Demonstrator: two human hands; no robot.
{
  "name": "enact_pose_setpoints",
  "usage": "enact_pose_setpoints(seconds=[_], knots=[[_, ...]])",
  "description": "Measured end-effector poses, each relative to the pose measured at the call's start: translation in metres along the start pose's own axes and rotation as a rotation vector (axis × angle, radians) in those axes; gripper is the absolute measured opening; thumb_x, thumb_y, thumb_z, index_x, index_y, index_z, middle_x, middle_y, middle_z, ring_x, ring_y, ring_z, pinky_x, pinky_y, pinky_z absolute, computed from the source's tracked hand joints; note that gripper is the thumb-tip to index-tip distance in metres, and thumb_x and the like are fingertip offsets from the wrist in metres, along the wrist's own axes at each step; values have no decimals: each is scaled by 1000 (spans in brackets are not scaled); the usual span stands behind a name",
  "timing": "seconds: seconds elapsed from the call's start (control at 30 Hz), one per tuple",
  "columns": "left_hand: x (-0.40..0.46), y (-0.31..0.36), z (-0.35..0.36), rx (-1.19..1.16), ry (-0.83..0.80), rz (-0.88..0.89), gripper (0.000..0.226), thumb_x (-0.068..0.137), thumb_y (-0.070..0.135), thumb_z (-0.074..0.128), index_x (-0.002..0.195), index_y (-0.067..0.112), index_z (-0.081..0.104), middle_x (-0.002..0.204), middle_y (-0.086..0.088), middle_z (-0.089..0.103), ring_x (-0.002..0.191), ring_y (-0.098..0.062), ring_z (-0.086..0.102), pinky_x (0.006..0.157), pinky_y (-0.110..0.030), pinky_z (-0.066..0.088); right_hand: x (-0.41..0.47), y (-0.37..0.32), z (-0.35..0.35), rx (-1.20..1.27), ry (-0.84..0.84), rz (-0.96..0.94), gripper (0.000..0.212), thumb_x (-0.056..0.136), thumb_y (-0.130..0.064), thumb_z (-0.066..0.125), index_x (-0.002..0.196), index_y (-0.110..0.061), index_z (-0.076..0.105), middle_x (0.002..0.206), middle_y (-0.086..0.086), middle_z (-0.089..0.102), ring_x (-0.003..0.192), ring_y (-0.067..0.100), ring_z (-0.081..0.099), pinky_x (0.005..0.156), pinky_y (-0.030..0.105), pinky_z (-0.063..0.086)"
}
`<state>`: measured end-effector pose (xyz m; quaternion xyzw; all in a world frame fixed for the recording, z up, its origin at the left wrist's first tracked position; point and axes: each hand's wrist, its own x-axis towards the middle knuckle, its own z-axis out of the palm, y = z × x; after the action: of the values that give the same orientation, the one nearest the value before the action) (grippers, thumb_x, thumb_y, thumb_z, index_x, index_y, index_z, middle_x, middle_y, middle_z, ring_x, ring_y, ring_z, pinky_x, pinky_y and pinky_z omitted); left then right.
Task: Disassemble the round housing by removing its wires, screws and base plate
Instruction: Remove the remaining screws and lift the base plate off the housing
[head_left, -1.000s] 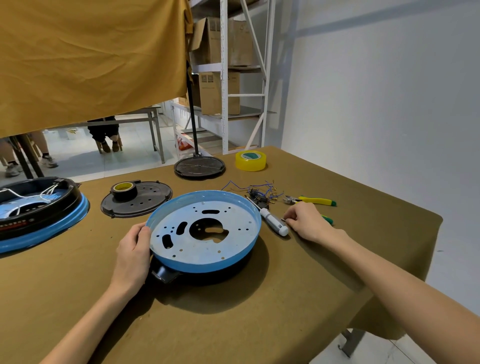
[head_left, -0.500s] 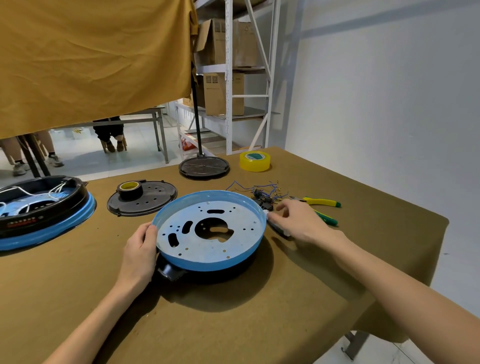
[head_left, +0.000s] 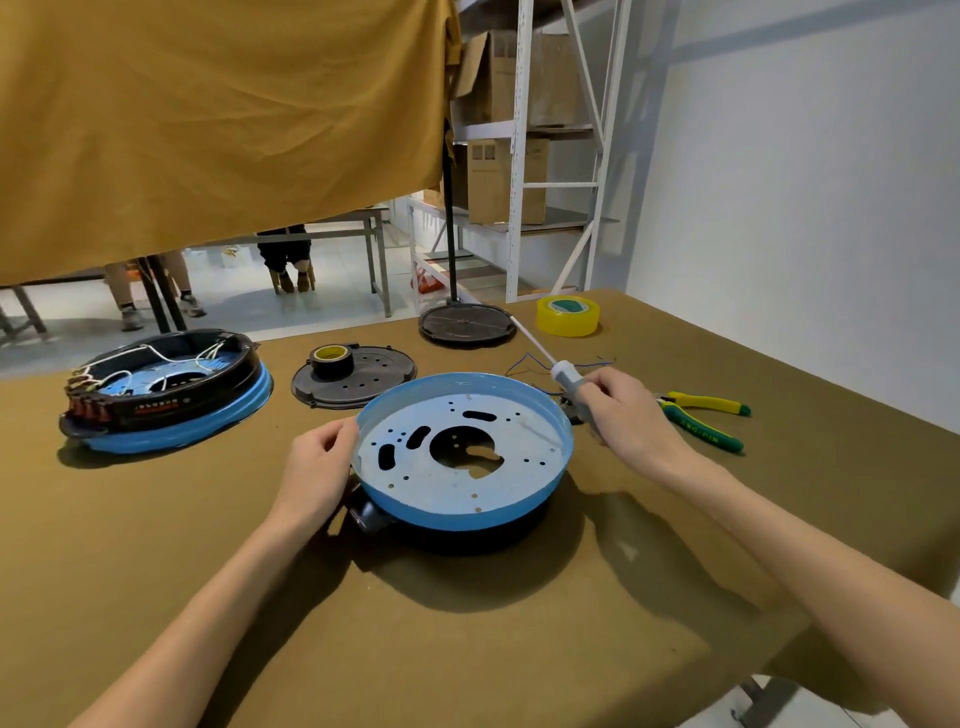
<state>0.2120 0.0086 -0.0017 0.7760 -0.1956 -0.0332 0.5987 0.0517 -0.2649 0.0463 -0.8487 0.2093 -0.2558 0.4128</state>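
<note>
The round blue housing (head_left: 498, 512) lies upside down in the middle of the table, its pale perforated base plate (head_left: 457, 467) facing up, a black handle at its near left. My left hand (head_left: 317, 467) grips the housing's left rim. My right hand (head_left: 631, 418) holds a screwdriver (head_left: 563, 371) with a white and grey handle just off the housing's right rim, the shaft pointing up and away. Loose thin wires (head_left: 535, 364) lie behind the housing.
A second housing (head_left: 171, 395) with white wires stands at the left. A black cover plate (head_left: 363, 382) carries a tape roll (head_left: 332, 358). A black stand base (head_left: 467, 325), yellow tape (head_left: 567, 315) and yellow-green pliers (head_left: 701, 413) lie at the back and right.
My right hand has picked the screwdriver up off the table and lifted it beside the housing's right rim. My left hand stays on the left rim.
</note>
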Motion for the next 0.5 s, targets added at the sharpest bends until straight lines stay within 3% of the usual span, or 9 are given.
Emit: enact_pose_setpoints(seconds=[0.07,0.13,0.23,0.33,0.4,0.5], knots=[[-1,2,-6,11,73,-69,37,106,41,45,93,17,69,91,-8,71,84,-18,63,61,-27,48,-5,-11,13,-75,-52,-124,18,91,-37,47,87,-24,58,77,-4,62,64,6,52,57,27,40],[-8,3,-7,105,-35,-206,43,103,53,47,102,13,62,97,-9,68,85,-18,61,63,-28,43,-4,-15,26,-120,-66,-199,12,93,-35,50,91,-26,57,76,-6,63,61,2,53,50,17,39],[-22,-1,-3,173,-185,-301,33,98,42,58,122,21,54,105,-3,65,92,-12,60,64,-23,42,-2,-12,46,-123,-66,-187,8,99,-30,56,98,-22,58,83,-2,65,64,9,54,55,26,43],[-23,2,-4,-12,-159,-284,32,98,31,58,128,21,61,114,6,64,99,-8,57,68,-20,40,-7,-5,58,-136,23,-166,11,100,-32,57,98,-22,60,82,-5,64,70,15,58,71,37,48],[-16,6,-4,-70,-183,-277,27,98,34,58,125,32,60,116,11,63,103,-8,56,71,-23,44,-16,-2,58,-262,133,-244,10,101,-36,54,96,-28,59,80,-12,61,74,8,56,85,38,37],[-3,17,1,-302,-270,-294,33,99,28,60,131,34,58,128,-2,64,118,-24,60,80,-41,62,-30,-4,54,-392,150,-364,10,99,-40,53,99,-32,59,83,-17,58,80,3,52,87,35,27]])
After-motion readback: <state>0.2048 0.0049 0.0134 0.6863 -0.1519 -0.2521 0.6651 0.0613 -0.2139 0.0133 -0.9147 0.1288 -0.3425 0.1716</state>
